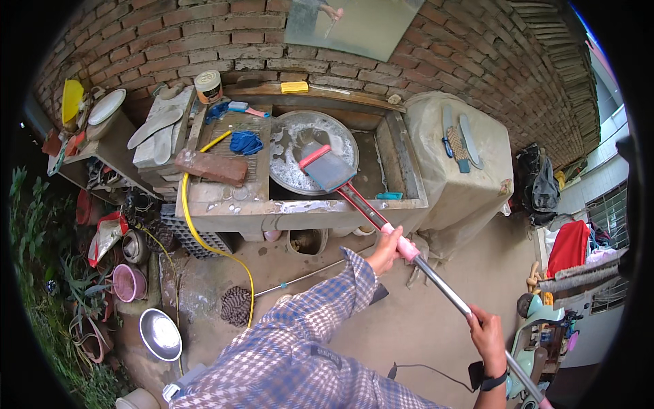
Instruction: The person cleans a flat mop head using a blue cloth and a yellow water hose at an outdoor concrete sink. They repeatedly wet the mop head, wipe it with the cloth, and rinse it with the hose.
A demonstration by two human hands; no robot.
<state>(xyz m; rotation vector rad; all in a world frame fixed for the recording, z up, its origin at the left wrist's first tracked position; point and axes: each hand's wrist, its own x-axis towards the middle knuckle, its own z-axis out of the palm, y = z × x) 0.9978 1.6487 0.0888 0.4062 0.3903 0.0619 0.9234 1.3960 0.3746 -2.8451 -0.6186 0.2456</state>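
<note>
My left hand [387,252] grips the pink collar of a long-handled window squeegee [364,203]. Further down the same metal pole, my right hand [485,331] is closed around it, with a dark band on the wrist. The squeegee's flat grey head, edged in pink, is over the near right part of a round metal basin [286,179]. White foam floats on the water in this basin, which stands in a concrete sink [409,168]. Whether the head touches the water, I cannot tell.
A brick [212,167] holds a yellow hose [189,214] on the sink's ledge, beside a blue cloth [246,142] and a brush [248,109]. A teal-ended brush [389,196] lies in the sink. Right stands a plastic-covered block [460,189]; a mop [237,305] lies on the floor.
</note>
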